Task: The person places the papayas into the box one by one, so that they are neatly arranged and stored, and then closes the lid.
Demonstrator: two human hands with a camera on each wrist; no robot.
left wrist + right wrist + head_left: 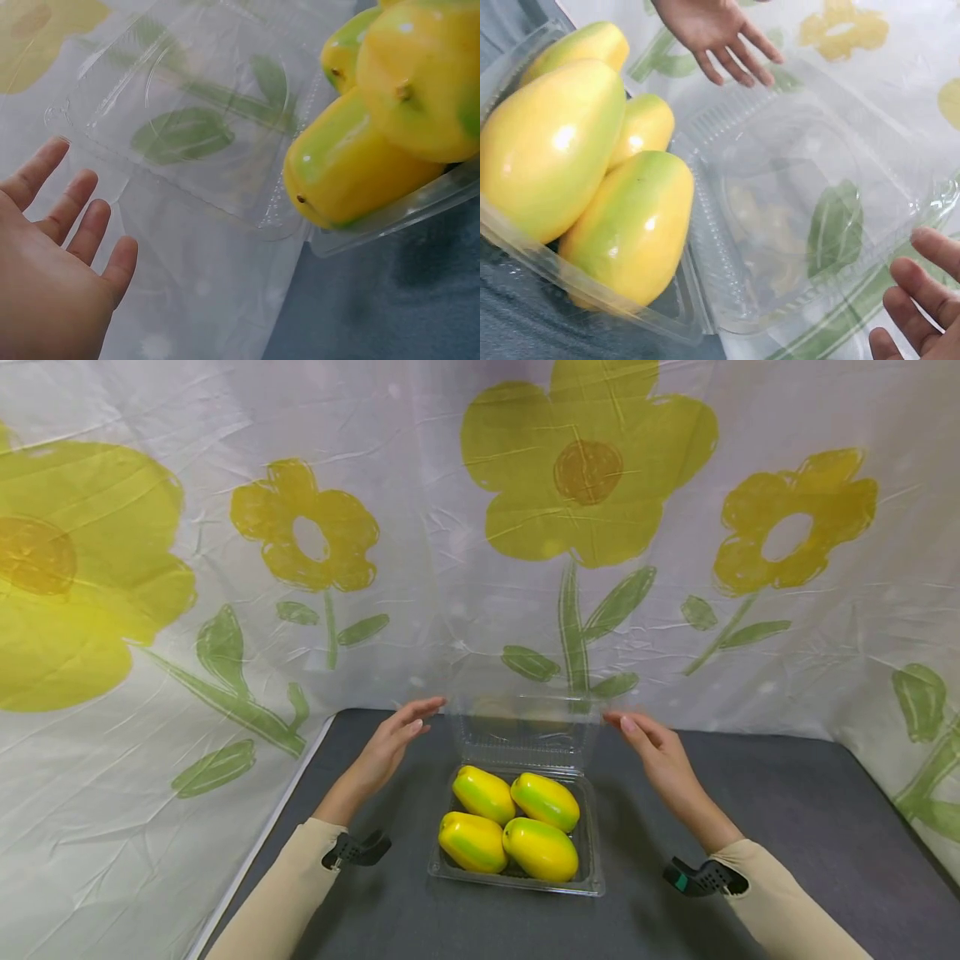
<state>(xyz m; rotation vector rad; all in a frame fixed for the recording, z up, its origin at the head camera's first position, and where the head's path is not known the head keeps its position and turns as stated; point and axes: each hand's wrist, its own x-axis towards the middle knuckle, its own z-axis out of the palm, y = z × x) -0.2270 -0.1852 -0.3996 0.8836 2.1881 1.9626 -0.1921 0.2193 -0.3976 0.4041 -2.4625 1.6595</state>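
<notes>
A clear plastic clamshell box [517, 884] stands on the dark tabletop, its lid [522, 747] raised upright at the back. Several glossy yellow-green fruits [542, 852], shaped like mangoes or small papayas, lie in the base in two rows. My left hand [378, 760] is at the lid's left side, fingers extended, fingertips close to its upper corner. On the other side my right hand [663, 760] reaches in with relaxed fingers near the lid's upper right corner. In the left wrist view, the left fingers [91, 225] are spread beside the lid edge. Neither hand holds anything.
Behind the dark tabletop [757, 810] hangs a pale cloth [427, 568] printed with yellow flowers and green leaves, close to the raised lid. It also runs along the left and right sides. Each wrist carries a black strapped device [701, 877].
</notes>
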